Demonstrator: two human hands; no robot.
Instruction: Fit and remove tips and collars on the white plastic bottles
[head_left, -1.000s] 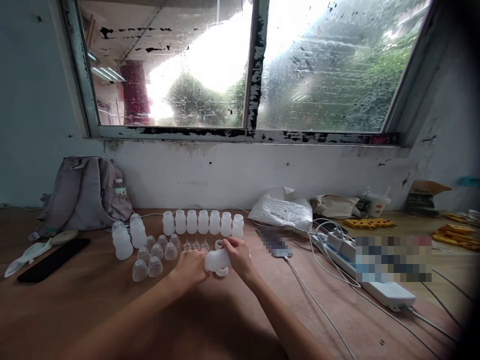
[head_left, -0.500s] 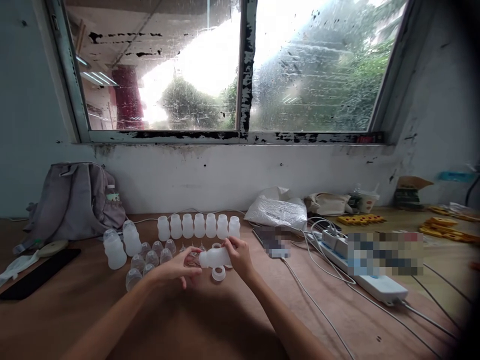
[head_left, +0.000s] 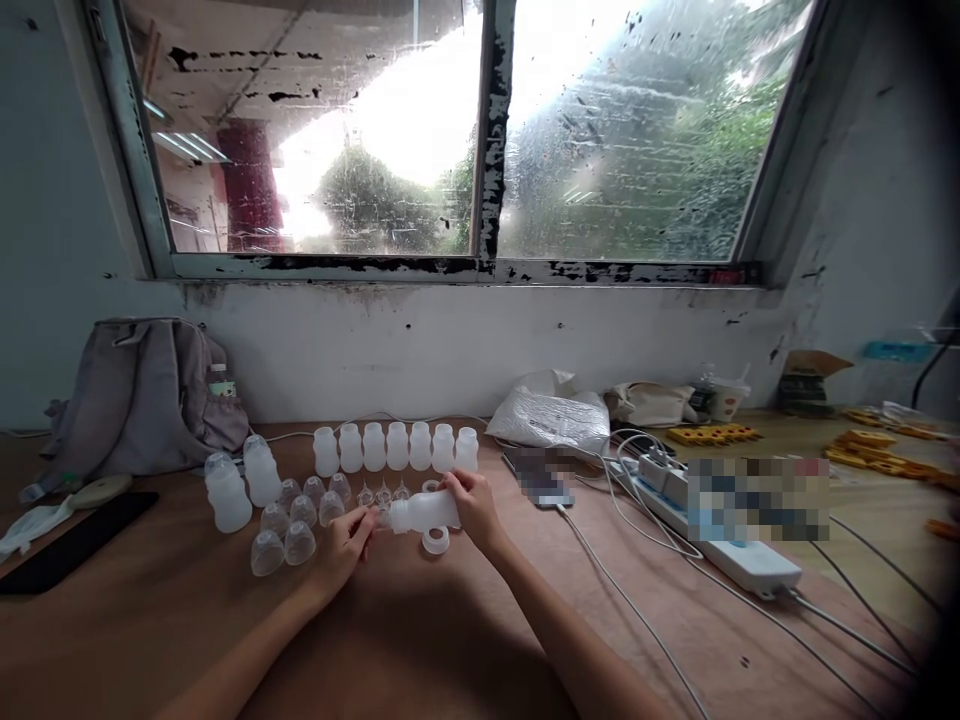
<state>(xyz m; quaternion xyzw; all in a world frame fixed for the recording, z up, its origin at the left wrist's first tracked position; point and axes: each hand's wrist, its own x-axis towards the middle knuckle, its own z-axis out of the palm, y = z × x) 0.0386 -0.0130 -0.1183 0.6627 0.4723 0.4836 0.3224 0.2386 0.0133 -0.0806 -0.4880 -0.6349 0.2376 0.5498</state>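
Note:
Lying on its side in the air, a frosted white baby bottle [head_left: 422,512] points its neck to the left. My right hand [head_left: 472,512] is closed around its base end. Pinched in my left hand [head_left: 343,556] is a clear bottle nipple [head_left: 383,516], at the bottle's neck; whether it is seated there I cannot tell. A white ring collar [head_left: 435,541] lies just below the bottle, and another is partly hidden behind it. Several clear nipples [head_left: 365,494] stand just beyond my hands. Clear domed caps [head_left: 300,543] are grouped left of my left hand.
Several open bottles [head_left: 373,447] form a row at the back. Two capped bottles [head_left: 228,494] stand left, near a grey backpack [head_left: 150,400]. To the right are a phone [head_left: 536,478], a silvery package [head_left: 555,420], and a white power strip [head_left: 750,565] with trailing cables.
My left hand has drawn its spread fingers together into a pinch on the nipple at the bottle's neck. My right hand keeps its hold, and the view has shifted slightly.

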